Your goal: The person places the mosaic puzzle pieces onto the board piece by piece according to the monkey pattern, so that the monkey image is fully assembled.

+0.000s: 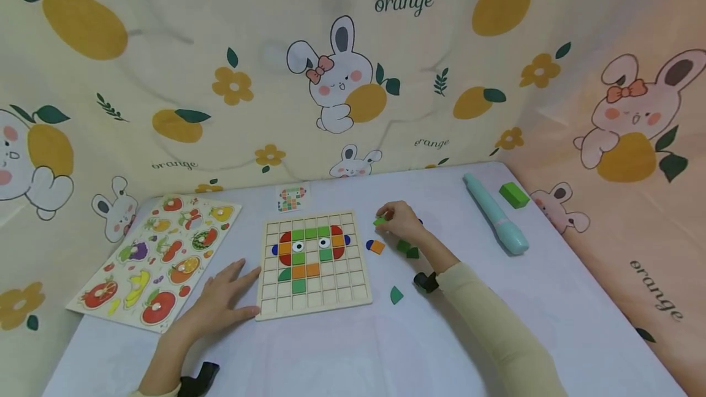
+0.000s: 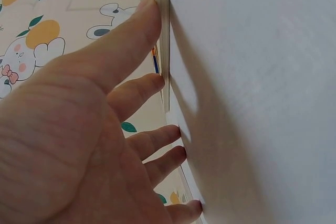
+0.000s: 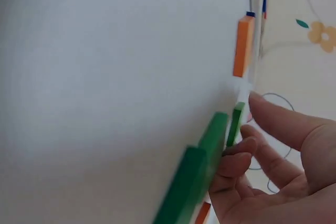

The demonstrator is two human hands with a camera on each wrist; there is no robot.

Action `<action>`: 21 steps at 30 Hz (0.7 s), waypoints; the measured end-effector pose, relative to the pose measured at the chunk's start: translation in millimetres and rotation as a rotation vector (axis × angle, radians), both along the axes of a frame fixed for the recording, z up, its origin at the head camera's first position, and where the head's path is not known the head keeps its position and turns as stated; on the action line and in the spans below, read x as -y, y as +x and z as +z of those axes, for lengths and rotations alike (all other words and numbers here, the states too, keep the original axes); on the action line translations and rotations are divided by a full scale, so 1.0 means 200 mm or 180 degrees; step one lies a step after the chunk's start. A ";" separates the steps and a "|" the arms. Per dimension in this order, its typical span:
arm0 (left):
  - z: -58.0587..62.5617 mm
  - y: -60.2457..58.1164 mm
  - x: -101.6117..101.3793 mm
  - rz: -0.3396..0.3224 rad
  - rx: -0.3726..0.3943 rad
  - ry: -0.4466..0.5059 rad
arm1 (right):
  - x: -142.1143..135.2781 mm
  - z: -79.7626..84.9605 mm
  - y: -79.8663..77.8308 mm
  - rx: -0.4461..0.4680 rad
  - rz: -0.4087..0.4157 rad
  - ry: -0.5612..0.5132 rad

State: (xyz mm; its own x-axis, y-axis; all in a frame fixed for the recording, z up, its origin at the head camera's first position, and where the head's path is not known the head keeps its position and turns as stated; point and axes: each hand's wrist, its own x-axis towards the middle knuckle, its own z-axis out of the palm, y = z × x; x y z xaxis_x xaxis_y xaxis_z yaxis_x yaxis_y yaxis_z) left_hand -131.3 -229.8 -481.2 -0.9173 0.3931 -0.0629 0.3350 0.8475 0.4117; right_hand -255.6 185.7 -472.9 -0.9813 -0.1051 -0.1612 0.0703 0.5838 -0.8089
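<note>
A square wooden grid board (image 1: 342, 283) lies mid-table, with coloured tiles and two eye pieces forming a face-like pattern. My left hand (image 1: 223, 302) is beside its left edge, fingers spread; in the left wrist view the thumb and index fingertip touch the board's side (image 2: 164, 40). Right of the board, my right hand (image 1: 401, 219) pinches a light green tile (image 1: 379, 221) between its fingertips. The right wrist view shows that green tile (image 3: 235, 124) at the thumb and fingers. Near this hand lie an orange tile (image 1: 377, 247), a blue half-round piece (image 1: 369, 244) and dark green tiles (image 1: 404, 246).
A green quarter-round piece (image 1: 396, 295) lies off the board's right side. A small pattern card (image 1: 292, 198) is behind the board. On the left lies a fruit picture board (image 1: 160, 262). A teal stick-shaped object (image 1: 496, 216) and a green block (image 1: 514, 195) are at the right.
</note>
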 end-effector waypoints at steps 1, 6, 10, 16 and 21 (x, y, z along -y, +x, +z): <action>0.00 0.00 0.00 0.0003 -0.0003 0.0004 | 0.00 0.00 -0.01 -0.0031 -0.0005 0.0079; 0.01 -0.01 -0.01 0.0000 -0.0018 0.0029 | 0.00 -0.01 -0.03 -0.0167 -0.0091 0.0358; 0.01 -0.01 -0.01 0.0021 -0.0002 0.0003 | 0.00 -0.01 -0.03 -0.0175 -0.0132 0.0413; 0.01 0.00 -0.01 0.0036 0.0016 -0.0032 | 0.01 -0.03 -0.02 -0.0323 -0.0056 0.0349; 0.01 0.01 -0.01 0.0029 0.0024 -0.0013 | 0.05 -0.02 -0.01 -0.0262 0.0188 -0.0351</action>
State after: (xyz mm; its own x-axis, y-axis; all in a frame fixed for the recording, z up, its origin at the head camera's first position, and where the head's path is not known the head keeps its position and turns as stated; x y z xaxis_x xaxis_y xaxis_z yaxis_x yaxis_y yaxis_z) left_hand -130.1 -228.5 -479.3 -0.9204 0.3844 -0.0713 0.3242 0.8523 0.4105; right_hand -257.5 174.8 -476.8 -0.9823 -0.1757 -0.0646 -0.0309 0.4923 -0.8699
